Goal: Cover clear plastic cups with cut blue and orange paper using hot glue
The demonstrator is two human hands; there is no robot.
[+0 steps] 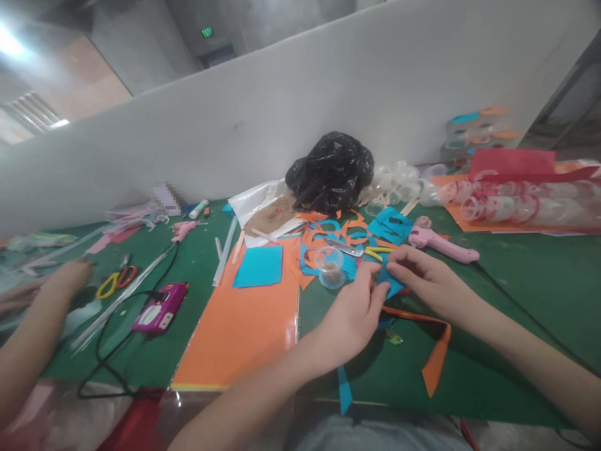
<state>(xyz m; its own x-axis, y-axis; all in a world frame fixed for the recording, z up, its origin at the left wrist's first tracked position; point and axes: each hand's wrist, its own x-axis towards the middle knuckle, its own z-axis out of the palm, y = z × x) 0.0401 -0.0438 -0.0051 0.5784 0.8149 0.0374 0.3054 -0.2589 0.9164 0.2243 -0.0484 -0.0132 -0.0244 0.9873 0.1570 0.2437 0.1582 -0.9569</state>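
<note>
Left fingers (377, 297): pinching blue paper (392, 287) | right fingers (406, 255): nearly closed, seemingly gripping it

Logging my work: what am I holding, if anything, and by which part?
Blue paper, near its edges, between the left grip and right grip; the exact contact points are hidden.

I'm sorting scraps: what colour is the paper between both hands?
The paper is blue, seen in the head view.

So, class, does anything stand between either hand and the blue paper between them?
Nothing visible does: left hand and right hand both appear to touch the blue paper; the yellow-handled scissors lie beyond, not between.
</note>
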